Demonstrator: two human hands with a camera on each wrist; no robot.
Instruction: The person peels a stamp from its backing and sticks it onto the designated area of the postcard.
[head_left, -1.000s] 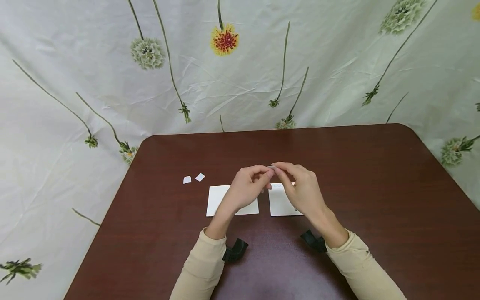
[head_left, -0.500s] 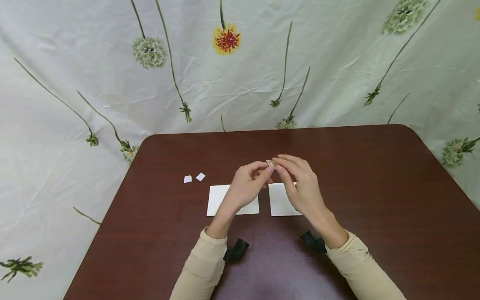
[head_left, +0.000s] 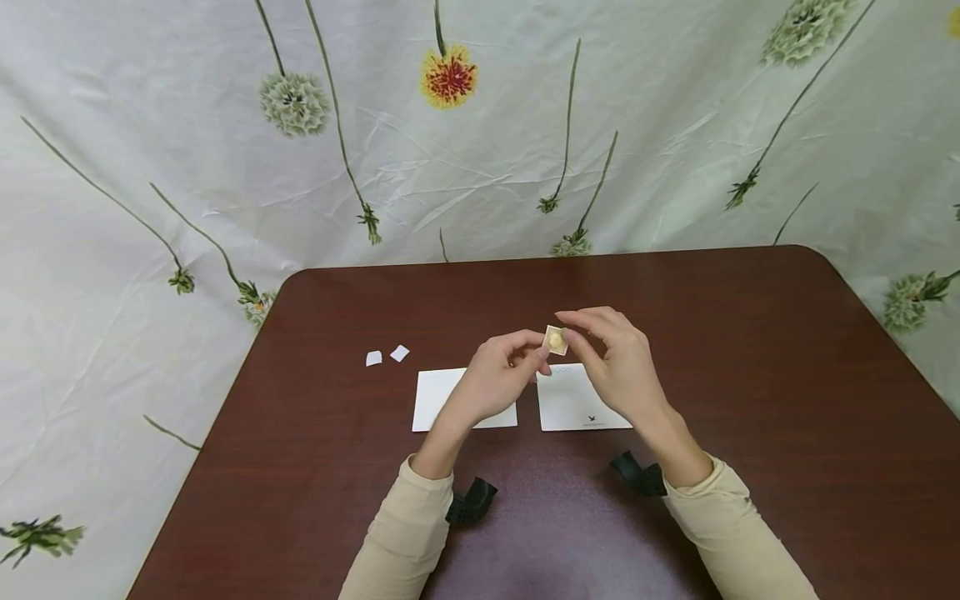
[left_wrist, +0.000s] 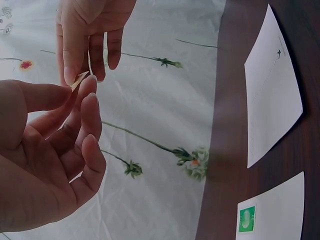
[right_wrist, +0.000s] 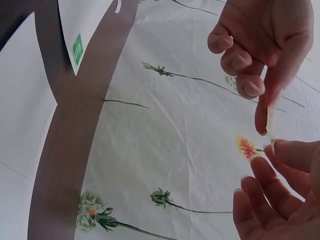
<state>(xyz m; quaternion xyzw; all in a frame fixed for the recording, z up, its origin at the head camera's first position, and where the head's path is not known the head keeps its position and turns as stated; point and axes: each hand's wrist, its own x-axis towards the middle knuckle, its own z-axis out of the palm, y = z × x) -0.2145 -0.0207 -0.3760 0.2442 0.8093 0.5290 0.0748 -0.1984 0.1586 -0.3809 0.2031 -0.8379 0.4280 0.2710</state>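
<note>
A small yellowish square postage stamp [head_left: 556, 340] is held up above the table between both hands. My left hand [head_left: 498, 373] pinches its left edge between thumb and forefinger, the other fingers curled beneath. At its right edge my right hand [head_left: 611, 360] has the thumb on the stamp, and the right wrist view shows thumb and fingertip meeting at the stamp's end [right_wrist: 271, 127]. Under the hands lie two white envelopes, the left envelope [head_left: 435, 400] partly covered by my left hand, the right envelope [head_left: 566, 404] bearing a small dark print. A green stamp [left_wrist: 247, 220] is on the left envelope.
Two small white paper pieces, one rounded piece [head_left: 374, 358] and one tilted piece [head_left: 400, 353], lie left of the envelopes. The dark reddish-brown table [head_left: 300, 483] ends at the back before a pale flowered cloth [head_left: 495, 167]. Black straps [head_left: 472, 500] sit at the wrists.
The stamp has turned from nearly edge-on to face the head camera. My right hand has moved slightly right, its forefinger lifted, uncovering more of the right envelope. My left hand stays nearly still.
</note>
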